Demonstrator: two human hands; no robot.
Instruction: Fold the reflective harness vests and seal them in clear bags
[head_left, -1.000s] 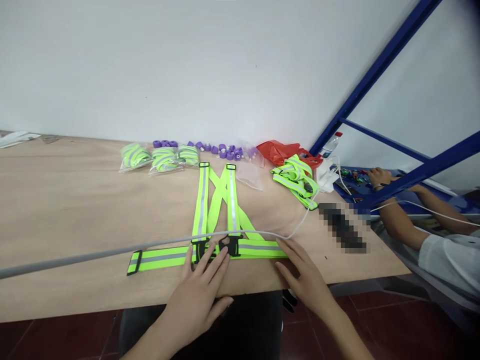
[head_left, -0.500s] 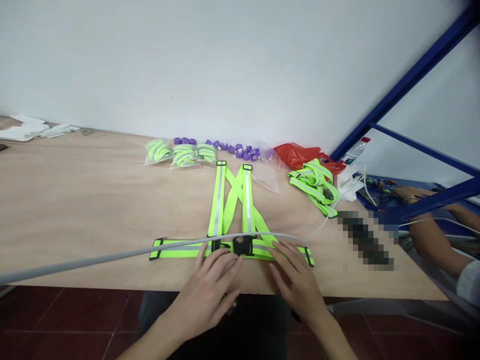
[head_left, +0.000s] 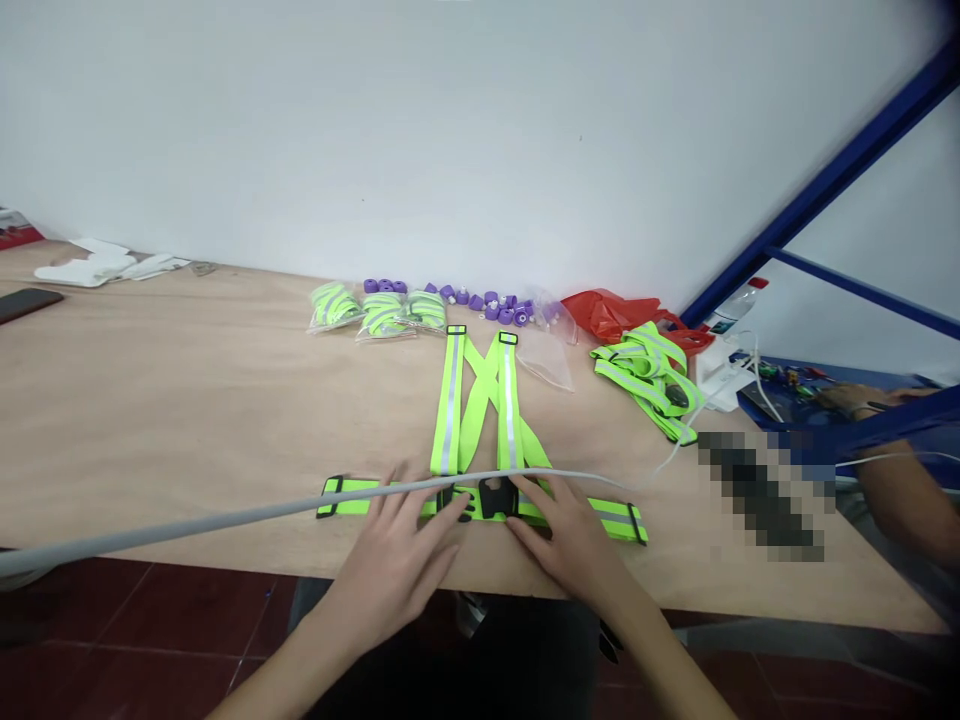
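Your vest (head_left: 480, 420) lies spread flat near the front edge of the table (head_left: 187, 400). Its 2 shoulder straps cross as they run away from you, and its belt lies across in front of you. Your left hand (head_left: 394, 560) and right hand (head_left: 570, 545) are apart and open, with the fingers spread. They press on the belt either side of the buckle (head_left: 496, 497) and grip nothing.

The buckle looks joined to me, so the laying-out seems nearly done. The vest is neither folded nor bagged.

Count:
- 1 spread vest
- 1 loose bundle (head_left: 649, 375) to the right
- 3 packets (head_left: 382, 312) by the wall
- 1 empty clear bag (head_left: 544, 360)
- 1 red bag (head_left: 615, 310)
- 1 grey cable (head_left: 225, 517) crossing the belt
- purple caps (head_left: 487, 300), too small to count
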